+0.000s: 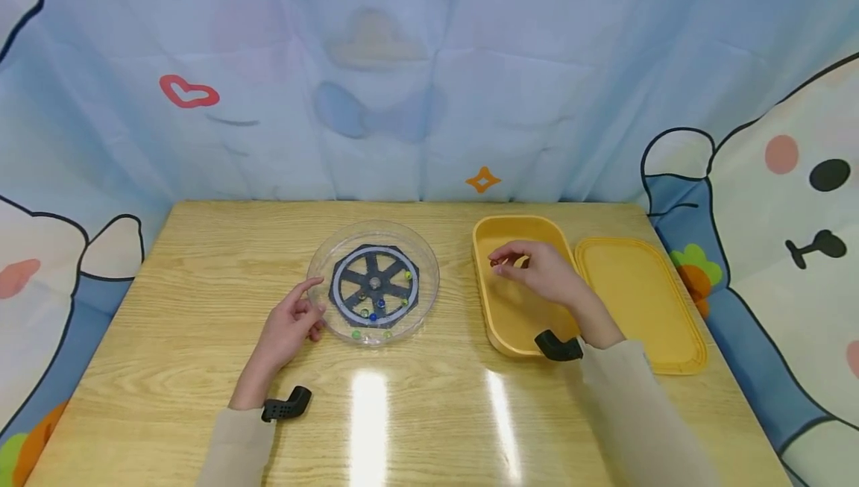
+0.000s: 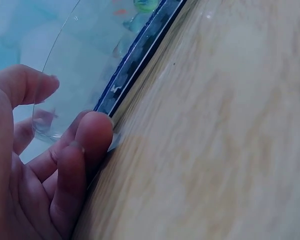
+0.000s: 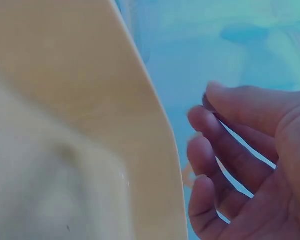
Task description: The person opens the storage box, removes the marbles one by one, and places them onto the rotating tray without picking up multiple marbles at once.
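Note:
A round clear dish (image 1: pixel 429 293) with a dark spoked wheel shape (image 1: pixel 373 282) in its middle stands on the table. Several green, yellowish and blue marbles (image 1: pixel 373 317) lie in it. At the dish's left edge, my left hand (image 1: pixel 285 330) touches the rim with a loosely extended index finger, and its other fingers bend beside the wall. In the left wrist view, fingertips (image 2: pixel 96 132) rest close against the clear wall. Over the yellow box (image 1: pixel 513 330), my right hand (image 1: pixel 540 271) pinches a small dark red marble (image 1: pixel 494 262), mostly hidden by the fingertips.
A yellow lid (image 1: pixel 640 308) lies flat just right of the box. The wooden table (image 1: pixel 429 412) ends at a patterned curtain (image 1: pixel 429 99) behind. Bare tabletop separates dish and box. Black wrist cameras sit on both wrists.

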